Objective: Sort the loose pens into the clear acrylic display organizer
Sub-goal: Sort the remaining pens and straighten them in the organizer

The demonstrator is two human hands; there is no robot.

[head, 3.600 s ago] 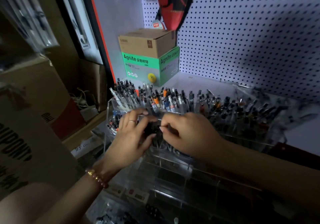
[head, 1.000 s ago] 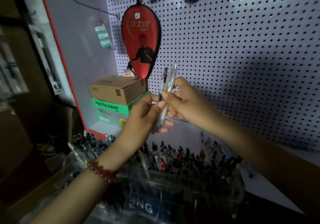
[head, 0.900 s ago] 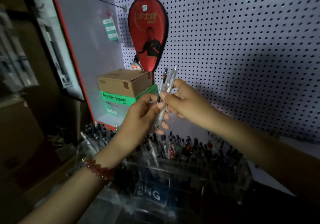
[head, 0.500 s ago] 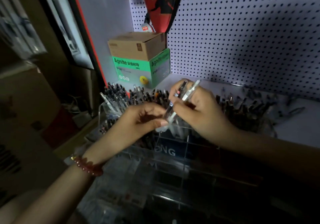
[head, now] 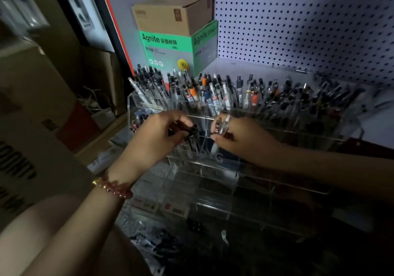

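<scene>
The clear acrylic organizer (head: 283,188) steps down towards me in tiers. Its back rows hold several upright pens (head: 215,92). My right hand (head: 241,141) grips two clear-barrelled pens (head: 221,126) upright over a middle-row compartment, their lower ends behind the acrylic wall. Just left of it, my left hand (head: 157,139) pinches the dark tops of pens (head: 191,133) standing in the same row. A bead bracelet sits on my left wrist.
A brown carton (head: 172,13) lies on a green Agnite box (head: 170,47) behind the organizer, against a white pegboard wall (head: 309,24). Cardboard boxes (head: 32,96) stand at the left. More loose pens (head: 153,243) lie in the dark below the organizer.
Both hands came down from in front of the pegboard to the organizer's middle row. My left hand let go of the two clear pens and now pinches pens standing in the row.
</scene>
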